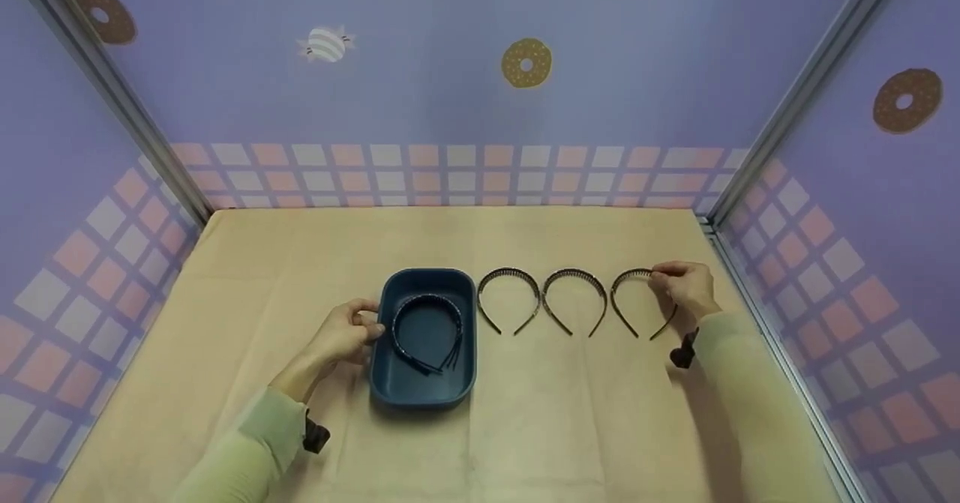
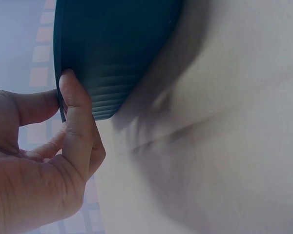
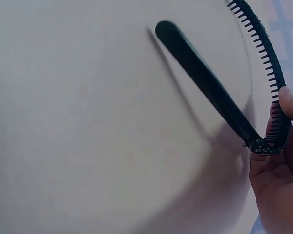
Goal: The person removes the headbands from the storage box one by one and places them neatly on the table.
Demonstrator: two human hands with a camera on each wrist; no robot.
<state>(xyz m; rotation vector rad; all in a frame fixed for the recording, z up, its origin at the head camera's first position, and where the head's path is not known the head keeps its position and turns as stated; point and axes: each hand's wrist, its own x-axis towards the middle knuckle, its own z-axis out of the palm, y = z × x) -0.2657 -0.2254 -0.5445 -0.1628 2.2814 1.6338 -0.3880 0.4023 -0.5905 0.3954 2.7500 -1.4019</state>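
Note:
At the left wall of a dark blue rectangular bin (image 1: 424, 390), my left hand (image 1: 341, 334) pinches the rim between thumb and fingers; the left wrist view shows the fingers against the bin's outer side (image 2: 117, 53). Dark headbands (image 1: 395, 330) lie stacked inside the bin, their ends slightly fanned. On the right, my right hand (image 1: 690, 287) pinches the top band of a dark toothed headband (image 1: 619, 282). Up close, that headband (image 3: 205, 78) shows comb teeth along its inner edge and a speckled, glittery outer surface. Its other arm is partly behind the hand.
Two more toothed headbands, one beside the bin (image 1: 510, 272) and one in the middle (image 1: 574, 272), lie in a row on the cream tablecloth (image 1: 525, 428). Patterned purple walls (image 1: 427, 113) enclose the table at the back and sides, with metal posts at the corners.

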